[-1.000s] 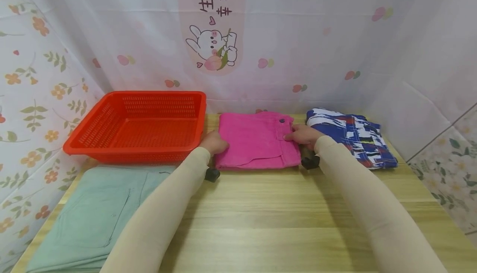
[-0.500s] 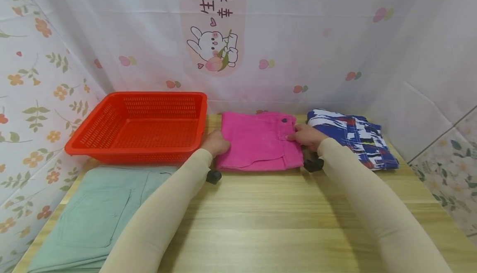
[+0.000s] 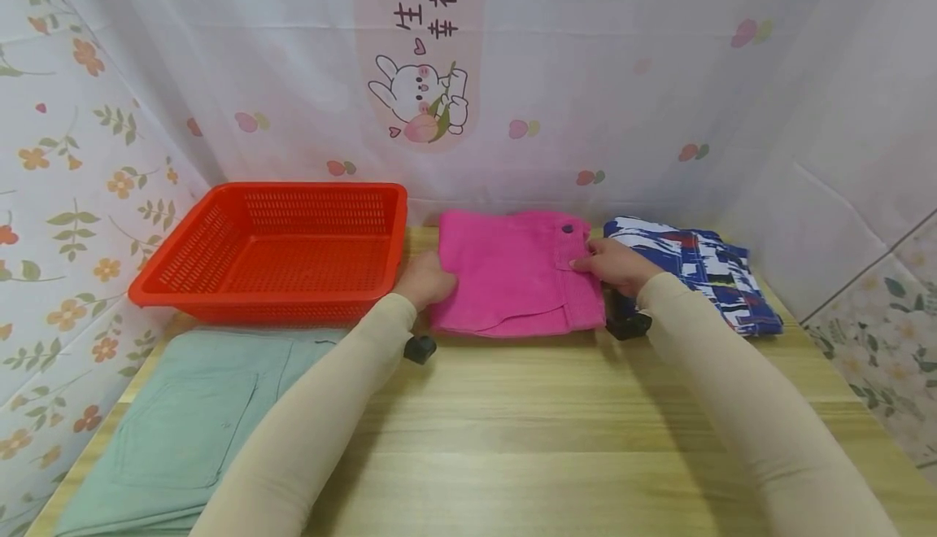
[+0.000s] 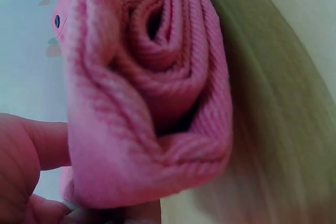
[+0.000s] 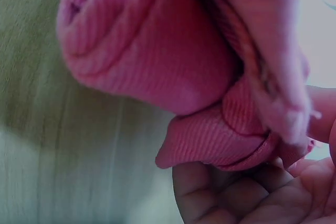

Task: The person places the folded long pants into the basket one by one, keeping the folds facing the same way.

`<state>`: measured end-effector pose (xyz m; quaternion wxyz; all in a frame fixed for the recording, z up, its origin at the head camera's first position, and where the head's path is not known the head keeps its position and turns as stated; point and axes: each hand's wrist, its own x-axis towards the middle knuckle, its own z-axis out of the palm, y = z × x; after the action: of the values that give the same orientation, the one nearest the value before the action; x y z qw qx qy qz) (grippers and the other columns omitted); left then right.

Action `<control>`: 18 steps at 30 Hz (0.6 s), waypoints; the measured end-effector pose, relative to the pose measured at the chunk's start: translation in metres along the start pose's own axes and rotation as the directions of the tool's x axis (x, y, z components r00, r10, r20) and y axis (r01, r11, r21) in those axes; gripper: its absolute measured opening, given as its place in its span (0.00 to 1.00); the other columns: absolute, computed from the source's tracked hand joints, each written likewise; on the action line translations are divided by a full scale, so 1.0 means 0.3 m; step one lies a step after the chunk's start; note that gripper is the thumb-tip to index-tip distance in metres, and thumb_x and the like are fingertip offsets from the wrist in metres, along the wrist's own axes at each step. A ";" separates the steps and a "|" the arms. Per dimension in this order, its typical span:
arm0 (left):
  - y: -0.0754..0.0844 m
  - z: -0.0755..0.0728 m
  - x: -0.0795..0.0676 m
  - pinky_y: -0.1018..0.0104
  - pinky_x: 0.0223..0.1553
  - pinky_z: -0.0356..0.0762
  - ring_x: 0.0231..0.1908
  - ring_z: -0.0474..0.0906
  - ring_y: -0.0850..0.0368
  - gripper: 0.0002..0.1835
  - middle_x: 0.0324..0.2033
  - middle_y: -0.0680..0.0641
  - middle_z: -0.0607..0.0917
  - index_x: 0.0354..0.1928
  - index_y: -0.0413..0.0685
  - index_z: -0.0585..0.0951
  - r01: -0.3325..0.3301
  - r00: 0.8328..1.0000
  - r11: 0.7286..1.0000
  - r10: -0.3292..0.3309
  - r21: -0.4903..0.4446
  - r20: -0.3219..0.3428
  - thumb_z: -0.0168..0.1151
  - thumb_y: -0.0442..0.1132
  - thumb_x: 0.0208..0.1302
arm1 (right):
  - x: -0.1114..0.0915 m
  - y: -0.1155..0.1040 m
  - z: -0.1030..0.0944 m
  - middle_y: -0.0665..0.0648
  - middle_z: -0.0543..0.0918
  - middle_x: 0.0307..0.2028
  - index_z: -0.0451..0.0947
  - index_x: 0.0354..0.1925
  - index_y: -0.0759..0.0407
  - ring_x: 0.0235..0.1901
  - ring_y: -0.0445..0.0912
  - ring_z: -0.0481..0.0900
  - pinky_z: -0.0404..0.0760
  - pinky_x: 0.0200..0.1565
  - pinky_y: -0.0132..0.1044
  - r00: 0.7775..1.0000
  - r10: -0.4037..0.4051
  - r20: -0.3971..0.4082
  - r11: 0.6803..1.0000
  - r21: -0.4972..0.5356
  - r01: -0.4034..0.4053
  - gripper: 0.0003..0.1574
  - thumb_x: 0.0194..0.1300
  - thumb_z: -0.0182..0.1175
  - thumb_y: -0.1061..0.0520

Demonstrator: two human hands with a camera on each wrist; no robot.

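Folded pink pants (image 3: 505, 277), with a dark button at the waistband, lie between both hands at the back of the table. My left hand (image 3: 426, 278) grips their left end; in the left wrist view the thumb is on one face and fingers (image 4: 142, 212) reach beneath, beside the rolled layers (image 4: 152, 66). At the waistband end, my right hand (image 3: 618, 264) pinches the cloth. The right wrist view shows curled fingers (image 5: 194, 192) under the pink fabric (image 5: 157, 51) and the thumb partly hidden behind it.
A red plastic basket (image 3: 267, 307) stands left of the pink pants. Folded pale green pants (image 3: 183, 431) lie in front of it. Blue, white and red patterned folded clothing (image 3: 703, 268) lies at the right. A printed curtain (image 3: 586, 73) hangs behind the wooden table (image 3: 512, 439).
The pink pants have shifted slightly right, and their far edge sits a little higher in the head view. Both hands move with them, the right hand farther to the right.
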<state>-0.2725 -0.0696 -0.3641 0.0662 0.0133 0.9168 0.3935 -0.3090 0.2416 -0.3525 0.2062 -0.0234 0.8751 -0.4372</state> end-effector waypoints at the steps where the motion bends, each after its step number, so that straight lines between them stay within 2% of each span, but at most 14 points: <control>1: 0.005 -0.004 -0.003 0.62 0.35 0.70 0.33 0.70 0.50 0.10 0.33 0.45 0.77 0.38 0.44 0.73 -0.001 1.000 1.000 0.001 -0.005 0.002 0.55 0.33 0.52 | -0.007 -0.004 -0.004 0.70 0.57 0.64 0.42 0.68 0.72 0.58 0.57 0.63 0.65 0.58 0.50 1.000 -0.004 -0.002 1.000 -0.002 0.004 0.43 0.66 0.52 0.55; 5: 0.024 -0.023 -0.012 0.62 0.34 0.70 0.32 0.71 0.50 0.08 0.32 0.44 0.77 0.36 0.43 0.74 -0.013 1.000 1.000 0.013 -0.007 0.000 0.55 0.33 0.52 | -0.030 -0.020 -0.018 0.68 0.59 0.62 0.45 0.68 0.71 0.57 0.55 0.62 0.64 0.60 0.49 1.000 -0.013 -0.009 1.000 -0.010 0.013 0.42 0.66 0.53 0.54; 10: 0.050 -0.049 -0.026 0.61 0.38 0.71 0.34 0.72 0.51 0.10 0.35 0.46 0.77 0.39 0.45 0.74 -0.039 0.999 0.999 0.039 -0.001 -0.009 0.56 0.34 0.53 | -0.058 -0.044 -0.033 0.65 0.68 0.52 0.52 0.66 0.69 0.50 0.53 0.69 0.70 0.53 0.44 1.000 -0.027 -0.007 0.999 0.025 0.027 0.36 0.67 0.52 0.54; 15: 0.076 -0.081 -0.051 0.60 0.38 0.74 0.34 0.74 0.51 0.10 0.35 0.46 0.79 0.40 0.46 0.73 -0.059 0.998 0.998 0.058 -0.039 -0.007 0.56 0.35 0.54 | -0.080 -0.063 -0.045 0.64 0.69 0.52 0.50 0.67 0.68 0.49 0.51 0.70 0.72 0.53 0.43 0.999 -0.043 0.005 0.998 0.049 0.043 0.38 0.67 0.52 0.53; 18: 0.088 -0.103 -0.066 0.60 0.38 0.75 0.36 0.74 0.51 0.13 0.36 0.46 0.78 0.43 0.44 0.72 -0.040 0.999 0.998 0.040 -0.056 -0.005 0.57 0.36 0.55 | -0.087 -0.071 -0.050 0.64 0.69 0.51 0.50 0.67 0.67 0.47 0.50 0.72 0.74 0.51 0.41 0.998 -0.055 0.002 0.998 0.042 0.055 0.38 0.67 0.52 0.52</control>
<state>-0.2577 -0.0752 -0.3218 0.0567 0.0290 0.9051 0.4203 -0.2939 0.2456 -0.3191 0.1961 -0.0439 0.8645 -0.4607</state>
